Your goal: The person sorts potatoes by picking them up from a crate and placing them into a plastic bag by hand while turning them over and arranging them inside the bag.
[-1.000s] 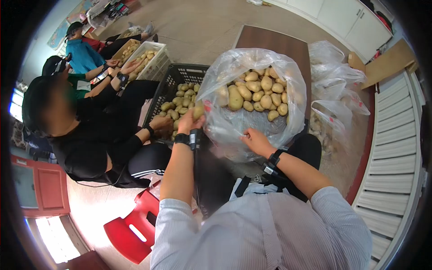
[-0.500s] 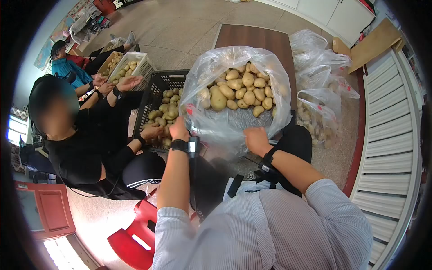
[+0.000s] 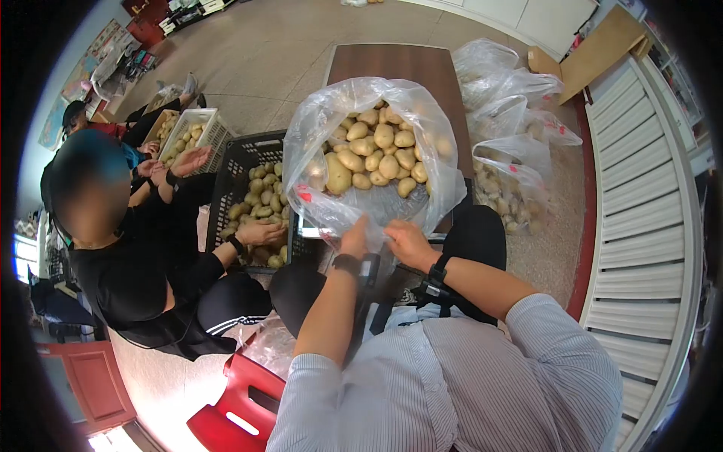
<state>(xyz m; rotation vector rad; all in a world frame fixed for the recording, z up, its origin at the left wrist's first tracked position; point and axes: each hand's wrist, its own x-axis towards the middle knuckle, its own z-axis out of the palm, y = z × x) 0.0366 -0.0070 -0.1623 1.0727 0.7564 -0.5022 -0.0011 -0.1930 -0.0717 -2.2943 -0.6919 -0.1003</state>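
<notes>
A large clear plastic bag (image 3: 444,192) stands wide open on the brown table in front of me, with many yellow potatoes (image 3: 382,137) heaped in its far part. My left hand (image 3: 354,239) is closed on the bag's near edge. Close beside it, my right hand (image 3: 410,244) also pinches the near edge, fingers bent round the plastic. Under the bag's near left side shows part of a flat, silvery object (image 3: 310,230) that I cannot make out fully.
At left, a black crate (image 3: 218,188) holds potatoes, and a co-worker's hand (image 3: 261,232) reaches into it. Further back is a white crate (image 3: 220,139) of potatoes. Filled plastic bags (image 3: 520,154) stand right of the table (image 3: 399,60), beside a white radiator (image 3: 640,226). A red chair (image 3: 241,399) is behind left.
My left hand has moved right and down along the bag's near edge, and my right hand slightly left, so they are closer together. The view has shifted a little.
</notes>
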